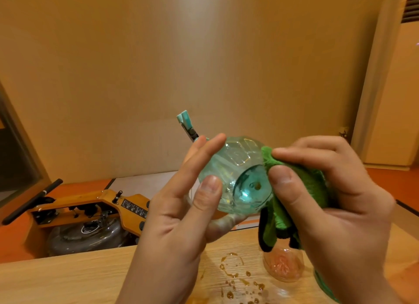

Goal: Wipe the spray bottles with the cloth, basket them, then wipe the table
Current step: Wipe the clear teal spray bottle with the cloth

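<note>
My left hand (179,217) holds a clear teal spray bottle (235,167) up in front of me, its round base turned toward the camera and its teal nozzle pointing away at the upper left. The thumb and a lower finger grip the body while the other fingers stretch out straight. My right hand (328,204) pinches a green cloth (294,190) against the right side of the bottle's base. A clear pinkish bottle (283,265) stands on the wooden table (68,278) below the cloth. A teal bottle edge (324,288) shows under my right wrist.
Brown liquid drops (235,278) are spattered on the table beside the pinkish bottle. Beyond the table's far edge stands a wooden rowing machine (90,213) with a water tank on an orange floor. A tall air conditioner (394,77) stands at the right wall.
</note>
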{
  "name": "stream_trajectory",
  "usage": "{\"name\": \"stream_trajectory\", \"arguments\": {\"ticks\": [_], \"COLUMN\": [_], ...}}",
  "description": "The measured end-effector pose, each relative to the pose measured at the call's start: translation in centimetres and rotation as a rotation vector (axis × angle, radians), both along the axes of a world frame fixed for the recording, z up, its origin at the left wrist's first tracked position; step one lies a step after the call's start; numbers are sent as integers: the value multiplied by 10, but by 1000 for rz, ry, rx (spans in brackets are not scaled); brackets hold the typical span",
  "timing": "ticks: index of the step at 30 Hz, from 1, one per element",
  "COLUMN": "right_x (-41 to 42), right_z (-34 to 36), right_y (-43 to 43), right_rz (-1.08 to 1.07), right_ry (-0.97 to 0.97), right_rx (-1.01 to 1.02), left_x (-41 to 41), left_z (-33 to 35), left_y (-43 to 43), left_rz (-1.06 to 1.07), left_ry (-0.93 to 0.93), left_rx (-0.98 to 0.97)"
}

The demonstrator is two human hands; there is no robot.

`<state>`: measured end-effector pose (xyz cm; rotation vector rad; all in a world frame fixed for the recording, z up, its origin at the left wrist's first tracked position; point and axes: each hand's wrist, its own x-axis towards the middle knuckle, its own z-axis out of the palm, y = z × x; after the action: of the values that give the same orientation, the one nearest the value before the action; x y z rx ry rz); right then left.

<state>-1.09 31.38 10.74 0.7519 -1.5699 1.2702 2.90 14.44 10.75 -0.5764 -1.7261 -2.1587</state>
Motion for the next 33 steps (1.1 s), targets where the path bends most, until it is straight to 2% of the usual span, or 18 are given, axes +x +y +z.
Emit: {"name": "stream_trajectory", "arguments": {"ticks": [2, 7, 18, 24, 30, 33], "right_x": [8, 1, -6, 0, 0, 3], "right_z": [-14, -9, -5, -9, -14, -15], "right_y": [-6, 0, 17, 9, 0, -5], "right_rz": [-67, -123, -54, -135, -54, -24], "right_ry": [97, 193, 168, 158, 187, 111], "right_rx": [52, 214, 406, 212, 251, 39], "left_x": [0, 0, 1, 3, 3, 2], "left_z": [1, 3, 8, 8, 9, 7], "left_y": [1, 0, 2, 2, -3, -3], "left_rz": [12, 22, 47, 39, 32, 19], "left_ry": [-1, -31, -13, -38, -4, 32], "left_rx": [12, 82, 128, 133, 109, 23]}}
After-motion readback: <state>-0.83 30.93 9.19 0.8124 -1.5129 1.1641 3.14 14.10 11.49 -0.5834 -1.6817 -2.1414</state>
